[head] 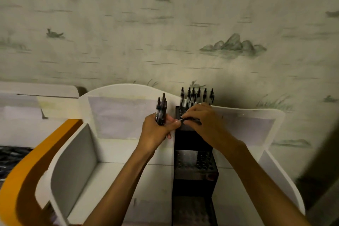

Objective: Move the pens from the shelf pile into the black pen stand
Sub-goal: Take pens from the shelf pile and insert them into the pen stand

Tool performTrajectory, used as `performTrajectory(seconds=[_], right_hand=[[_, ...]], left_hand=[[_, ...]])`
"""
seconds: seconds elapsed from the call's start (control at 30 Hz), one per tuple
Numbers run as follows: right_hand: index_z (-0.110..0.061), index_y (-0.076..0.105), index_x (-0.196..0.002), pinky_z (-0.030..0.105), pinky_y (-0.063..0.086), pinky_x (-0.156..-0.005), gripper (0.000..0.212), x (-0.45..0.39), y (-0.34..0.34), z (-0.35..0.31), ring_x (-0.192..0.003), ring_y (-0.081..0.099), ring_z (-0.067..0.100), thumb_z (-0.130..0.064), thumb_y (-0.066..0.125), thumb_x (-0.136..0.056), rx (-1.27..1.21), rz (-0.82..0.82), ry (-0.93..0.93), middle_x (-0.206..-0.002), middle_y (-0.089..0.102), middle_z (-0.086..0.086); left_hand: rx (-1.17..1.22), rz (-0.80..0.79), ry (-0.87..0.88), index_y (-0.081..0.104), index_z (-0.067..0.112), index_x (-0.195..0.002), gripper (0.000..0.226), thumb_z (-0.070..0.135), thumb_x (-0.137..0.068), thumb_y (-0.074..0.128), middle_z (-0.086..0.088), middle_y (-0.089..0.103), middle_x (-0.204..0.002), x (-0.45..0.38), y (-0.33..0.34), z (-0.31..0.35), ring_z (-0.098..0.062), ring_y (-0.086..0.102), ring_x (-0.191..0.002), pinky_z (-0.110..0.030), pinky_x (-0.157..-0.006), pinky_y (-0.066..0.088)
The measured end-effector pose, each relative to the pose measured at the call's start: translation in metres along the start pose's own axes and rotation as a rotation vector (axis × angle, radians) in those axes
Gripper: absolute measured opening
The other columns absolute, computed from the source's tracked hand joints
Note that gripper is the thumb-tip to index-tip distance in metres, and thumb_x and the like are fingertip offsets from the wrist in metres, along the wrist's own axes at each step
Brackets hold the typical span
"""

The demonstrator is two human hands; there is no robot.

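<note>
Left hand (156,130): centre frame, fingers curled round a bundle, forearm from bottom centre. Right hand (203,121): just beside it, fingers (189,115) pinching, forearm from lower right.

- Tiered black plastic pen stand (195,167) stood on the white shelf (113,154), right of centre.
- Upright dark pens (197,95) occupied its rearmost tier, before the wall.

white shelf (117,154); black pen stand (194,169) standing on it.

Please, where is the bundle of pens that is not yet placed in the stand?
In the head view, the pen bundle stands upright in the left hand, just left of the black pen stand.
</note>
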State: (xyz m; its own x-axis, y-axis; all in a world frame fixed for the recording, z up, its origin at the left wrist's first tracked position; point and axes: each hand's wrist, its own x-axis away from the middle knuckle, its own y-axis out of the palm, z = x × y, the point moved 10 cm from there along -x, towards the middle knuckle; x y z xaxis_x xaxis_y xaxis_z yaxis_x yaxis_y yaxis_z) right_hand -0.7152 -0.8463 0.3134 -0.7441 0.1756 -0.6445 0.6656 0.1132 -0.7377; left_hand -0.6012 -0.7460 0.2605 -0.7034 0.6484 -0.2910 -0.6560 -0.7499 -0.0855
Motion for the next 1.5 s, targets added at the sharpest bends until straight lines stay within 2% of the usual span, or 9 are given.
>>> performTrajectory(seconds=[0.13, 0.23, 0.37, 0.63, 0.83, 1.0, 1.1, 1.23, 1.5], right_hand=[[-0.014, 0.074, -0.106, 0.030, 0.043, -0.077, 0.018, -0.008, 0.010, 0.000, -0.088, 0.053, 0.017, -0.016, 0.068, -0.088, 0.002, -0.051, -0.015, -0.092, 0.063, 0.002], [-0.010, 0.072, -0.101, 0.033, 0.045, -0.075, 0.013, -0.017, 0.003, 0.007, -0.086, 0.050, 0.014, -0.010, 0.067, -0.089, 0.018, -0.025, 0.008, -0.091, 0.059, 0.000], [-0.016, 0.063, -0.103, 0.027, 0.052, -0.079, 0.009, -0.027, -0.015, 0.032, -0.082, 0.057, 0.010, -0.015, 0.062, -0.094, -0.126, 0.082, 0.201, -0.094, 0.059, -0.006], [-0.015, 0.063, -0.106, 0.043, 0.060, -0.074, 0.013, -0.032, -0.013, 0.057, -0.075, 0.070, 0.014, -0.022, 0.062, -0.095, -0.318, 0.308, 0.406, -0.090, 0.071, 0.001], [-0.011, 0.066, -0.103, 0.035, 0.059, -0.077, 0.016, -0.036, -0.005, 0.055, -0.075, 0.069, 0.012, -0.023, 0.065, -0.093, -0.235, 0.302, 0.407, -0.088, 0.073, 0.003], [-0.011, 0.070, -0.101, 0.024, 0.057, -0.075, 0.017, -0.043, 0.006, 0.049, -0.075, 0.067, 0.009, -0.025, 0.067, -0.091, -0.190, 0.235, 0.385, -0.086, 0.073, 0.002], [-0.011, 0.071, -0.100, 0.030, 0.058, -0.078, 0.018, -0.045, 0.006, 0.046, -0.074, 0.068, 0.009, -0.026, 0.068, -0.091, -0.158, 0.236, 0.379, -0.085, 0.074, 0.001], [-0.013, 0.072, -0.099, 0.033, 0.057, -0.083, 0.017, -0.045, 0.004, 0.045, -0.074, 0.065, 0.009, -0.028, 0.066, -0.092, -0.115, 0.228, 0.405, -0.088, 0.074, 0.001], [-0.022, 0.071, -0.089, 0.043, 0.056, -0.083, 0.013, -0.047, 0.007, 0.046, -0.076, 0.067, 0.012, -0.035, 0.068, -0.088, -0.074, 0.208, 0.458, -0.082, 0.073, -0.004]], left_hand=[[0.010, 0.000, 0.024, 0.061, 0.010, -0.068, 0.026, 0.021, -0.083, 0.080, -0.006, 0.073, -0.070, -0.010, -0.007, 0.002, -0.015, 0.051, -0.045, -0.022, -0.048, 0.043], [0.042, 0.058, -0.025, 0.056, 0.014, -0.072, 0.030, 0.033, -0.089, 0.072, 0.005, 0.051, -0.049, -0.016, -0.021, -0.005, -0.012, 0.041, -0.043, -0.024, -0.043, 0.036], [0.079, 0.090, -0.101, 0.053, 0.015, -0.074, 0.038, 0.045, -0.093, 0.065, -0.001, 0.045, -0.055, -0.024, -0.034, -0.022, -0.012, 0.036, -0.045, -0.026, -0.044, 0.031], [-0.095, -0.079, -0.045, 0.049, 0.015, -0.071, 0.045, 0.051, -0.095, 0.059, -0.007, 0.053, -0.055, -0.025, -0.020, -0.027, -0.022, 0.056, -0.048, -0.037, -0.057, 0.052], [-0.101, -0.065, -0.045, 0.047, 0.023, -0.070, 0.035, 0.043, -0.097, 0.060, 0.007, 0.044, -0.049, -0.028, -0.021, -0.030, -0.010, 0.039, -0.041, -0.024, -0.044, 0.036], [-0.082, -0.067, -0.081, 0.051, 0.026, -0.085, 0.019, 0.038, -0.099, 0.056, 0.006, 0.047, -0.061, -0.034, -0.022, -0.041, -0.012, 0.041, -0.053, -0.030, -0.053, 0.037], [-0.061, -0.104, -0.095, 0.050, 0.019, -0.090, 0.019, 0.033, -0.102, 0.052, -0.001, 0.049, -0.065, -0.034, -0.017, -0.043, -0.016, 0.044, -0.059, -0.035, -0.059, 0.042], [-0.028, -0.086, -0.035, 0.056, 0.021, -0.092, 0.018, 0.035, -0.102, 0.052, -0.001, 0.051, -0.066, -0.030, -0.017, -0.032, -0.012, 0.046, -0.056, -0.025, -0.051, 0.042], [-0.086, -0.051, -0.015, 0.054, 0.031, -0.089, 0.019, 0.046, -0.100, 0.051, 0.012, 0.050, -0.066, -0.028, -0.018, -0.029, -0.004, 0.043, -0.055, -0.019, -0.050, 0.037]])
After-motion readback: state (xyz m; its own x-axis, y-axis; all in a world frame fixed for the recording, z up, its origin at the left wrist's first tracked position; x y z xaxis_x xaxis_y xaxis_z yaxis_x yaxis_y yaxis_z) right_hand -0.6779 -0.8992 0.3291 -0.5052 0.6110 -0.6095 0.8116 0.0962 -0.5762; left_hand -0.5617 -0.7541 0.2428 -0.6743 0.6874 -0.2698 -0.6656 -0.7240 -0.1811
